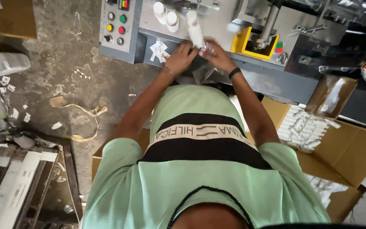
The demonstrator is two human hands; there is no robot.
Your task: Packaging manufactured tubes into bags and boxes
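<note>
white bottle [195, 29]: sits at the front edge of the grey machine deck [217, 25], both hands on it. it's slightly blurred so fine detail is a guess.
bottle axis: long axis runs away from the person, tilted a bit left at the far end. i can't make out the cap, so which end is the top i can't tell.
left hand [179, 59]: fingers curled in at the near end of the bottle, looks like it's steadying the bottom. grip reads as closed around it, thumb side hidden.
right hand [215, 54]: fingers pinched together just beside the same near end, with some clear plastic film [204, 70] bunched under it. black wristband on that wrist.
why held this way: my guess, two hands at one end keep the bottle steady against the deck edge while the film gets handled.
other bottles [166, 16]: two more white ones stand upright on the deck, to the left, apart from the held one.
control panel [117, 25]: at the deck's left corner, coloured buttons, nobody touching it.
cardboard box [318, 135]: open, on the person's right, full of white pieces.
</note>
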